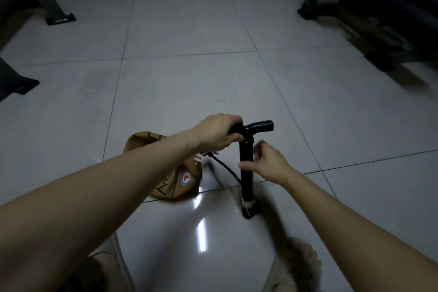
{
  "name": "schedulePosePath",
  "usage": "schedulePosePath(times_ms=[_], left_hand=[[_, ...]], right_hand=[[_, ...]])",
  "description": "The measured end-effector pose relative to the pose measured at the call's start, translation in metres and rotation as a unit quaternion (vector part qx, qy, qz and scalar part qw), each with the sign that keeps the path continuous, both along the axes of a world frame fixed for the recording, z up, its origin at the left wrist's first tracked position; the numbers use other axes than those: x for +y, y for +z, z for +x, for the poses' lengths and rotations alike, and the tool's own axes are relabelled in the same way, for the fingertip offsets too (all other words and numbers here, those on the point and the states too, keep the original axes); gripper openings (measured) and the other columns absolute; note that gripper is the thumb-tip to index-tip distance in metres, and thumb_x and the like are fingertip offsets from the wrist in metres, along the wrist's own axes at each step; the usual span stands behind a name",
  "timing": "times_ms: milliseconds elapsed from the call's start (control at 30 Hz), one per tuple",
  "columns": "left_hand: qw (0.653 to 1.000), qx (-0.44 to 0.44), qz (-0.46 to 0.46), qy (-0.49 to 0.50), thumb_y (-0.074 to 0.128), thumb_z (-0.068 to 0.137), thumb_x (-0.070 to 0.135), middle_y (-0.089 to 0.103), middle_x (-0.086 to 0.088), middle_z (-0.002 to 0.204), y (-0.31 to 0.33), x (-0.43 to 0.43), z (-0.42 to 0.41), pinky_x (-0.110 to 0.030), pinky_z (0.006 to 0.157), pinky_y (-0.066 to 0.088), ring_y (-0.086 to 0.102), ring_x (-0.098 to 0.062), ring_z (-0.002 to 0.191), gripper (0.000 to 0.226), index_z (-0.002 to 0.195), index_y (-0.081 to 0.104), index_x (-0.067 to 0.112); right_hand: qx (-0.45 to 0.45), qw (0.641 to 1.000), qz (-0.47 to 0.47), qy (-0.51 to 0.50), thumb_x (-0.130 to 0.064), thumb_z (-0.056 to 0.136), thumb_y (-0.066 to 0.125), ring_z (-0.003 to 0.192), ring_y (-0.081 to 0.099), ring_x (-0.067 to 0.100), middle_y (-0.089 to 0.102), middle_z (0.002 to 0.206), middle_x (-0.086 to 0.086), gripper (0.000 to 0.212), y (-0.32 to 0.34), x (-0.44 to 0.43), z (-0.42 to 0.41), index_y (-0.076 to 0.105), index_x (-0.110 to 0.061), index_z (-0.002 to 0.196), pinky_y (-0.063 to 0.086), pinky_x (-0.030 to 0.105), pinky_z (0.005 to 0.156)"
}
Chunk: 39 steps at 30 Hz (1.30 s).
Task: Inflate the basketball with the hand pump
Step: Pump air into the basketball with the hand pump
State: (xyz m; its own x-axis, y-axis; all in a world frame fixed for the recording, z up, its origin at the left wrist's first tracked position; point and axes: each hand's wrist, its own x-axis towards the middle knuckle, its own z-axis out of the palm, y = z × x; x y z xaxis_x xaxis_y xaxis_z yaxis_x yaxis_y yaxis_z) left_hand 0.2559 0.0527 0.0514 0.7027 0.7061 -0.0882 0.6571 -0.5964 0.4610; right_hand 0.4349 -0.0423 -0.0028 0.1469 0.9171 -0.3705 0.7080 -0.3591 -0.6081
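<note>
Left of gripped pump (246, 174), deflated basketball (176, 184)

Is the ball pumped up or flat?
Flat. The basketball lies crumpled and folded beside the pump, not round.

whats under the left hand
The left hand grips one side of the black T-shaped handle of the upright black hand pump; that handle end is covered and cannot be seen.

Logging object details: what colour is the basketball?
The basketball is tan-brown with black lettering and a round badge, seen in the head view.
</note>
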Motion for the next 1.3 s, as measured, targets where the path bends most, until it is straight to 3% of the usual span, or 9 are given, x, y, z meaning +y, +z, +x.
schedulePosePath(times_ms=[133,200,367,500,633,800,967,1133,1300], left_hand=[[0.999,-0.05,-0.005,0.007,0.062,0.098,0.03,0.06,0.003,0.085,0.001,-0.015,0.001,-0.035,0.066,0.038,0.06,-0.027,0.083,0.017,0.105,0.058,0.015],[0.998,-0.068,-0.01,-0.012,0.062,0.098,0.028,0.062,0.002,0.085,0.004,-0.019,0.0,-0.034,0.066,0.038,0.058,-0.024,0.08,0.016,0.105,0.058,0.015],[0.992,-0.105,-0.007,-0.075,0.066,0.096,0.025,0.059,0.012,0.081,0.016,-0.019,0.001,-0.029,0.065,0.039,0.053,-0.012,0.073,0.015,0.107,0.06,0.017],[0.984,-0.113,0.037,-0.132,0.065,0.096,0.024,0.063,0.01,0.094,0.03,-0.017,0.009,-0.027,0.072,0.042,0.055,-0.011,0.083,0.018,0.113,0.062,0.017],[0.981,-0.086,0.054,-0.164,0.065,0.097,0.022,0.066,0.004,0.102,0.048,-0.016,0.022,-0.033,0.076,0.045,0.057,-0.015,0.088,0.022,0.118,0.063,0.016],[0.97,-0.028,0.023,-0.241,0.07,0.094,0.019,0.056,0.016,0.094,0.061,-0.02,0.027,-0.017,0.076,0.04,0.051,-0.002,0.084,0.022,0.116,0.066,0.017],[0.967,-0.01,0.007,-0.256,0.069,0.094,0.022,0.063,0.006,0.103,0.067,-0.02,0.025,-0.037,0.085,0.049,0.058,-0.014,0.095,0.023,0.117,0.066,0.021],[0.972,0.001,-0.026,-0.233,0.068,0.094,0.021,0.065,0.004,0.106,0.066,-0.021,0.012,-0.04,0.088,0.049,0.06,-0.015,0.098,0.024,0.117,0.066,0.021],[0.979,-0.024,-0.074,-0.188,0.065,0.092,0.021,0.068,-0.001,0.101,0.058,-0.022,0.01,-0.046,0.082,0.052,0.064,-0.023,0.093,0.022,0.114,0.065,0.022]], right_hand=[[0.004,0.979,-0.199,-0.033,-0.026,0.087,0.076,0.092,0.072,0.035,0.07,0.099,0.017,0.027,-0.025,-0.045,-0.003,0.06,-0.005,0.096,0.062,0.048,0.078],[0.0,0.986,-0.159,-0.052,-0.018,0.089,0.069,0.094,0.067,0.032,0.068,0.1,0.014,0.014,-0.047,-0.054,-0.004,0.06,-0.01,0.095,0.056,0.038,0.077],[0.093,0.991,-0.066,-0.064,-0.009,0.095,0.061,0.108,0.056,0.019,0.052,0.13,0.002,0.049,-0.075,-0.045,0.004,0.048,-0.019,0.141,0.044,0.03,0.091],[0.115,0.99,-0.05,-0.065,-0.014,0.088,0.071,0.098,0.064,0.019,0.065,0.119,0.006,0.05,-0.091,-0.045,0.019,0.053,-0.035,0.13,0.054,0.037,0.093],[0.099,0.99,-0.098,0.019,0.002,0.088,0.061,0.078,0.06,0.016,0.062,0.09,0.005,0.067,-0.082,-0.046,0.029,0.045,-0.036,0.141,0.048,0.022,0.066],[0.164,0.98,-0.108,-0.012,-0.006,0.099,0.049,0.096,0.063,0.021,0.065,0.114,0.006,0.033,-0.066,-0.016,0.042,0.06,-0.027,0.121,0.055,0.033,0.081],[0.264,0.955,-0.136,-0.014,-0.031,0.101,0.057,0.1,0.072,0.02,0.078,0.102,0.0,0.021,-0.063,0.007,0.011,0.069,-0.019,0.113,0.052,0.048,0.1],[0.24,0.959,-0.15,0.022,-0.026,0.102,0.054,0.099,0.07,0.028,0.071,0.107,0.011,0.023,-0.064,0.001,0.014,0.066,-0.009,0.113,0.058,0.041,0.089],[0.231,0.96,-0.128,-0.088,-0.016,0.101,0.053,0.077,0.063,0.024,0.072,0.087,0.01,0.022,-0.074,-0.033,0.041,0.071,-0.004,0.104,0.049,0.036,0.072]])
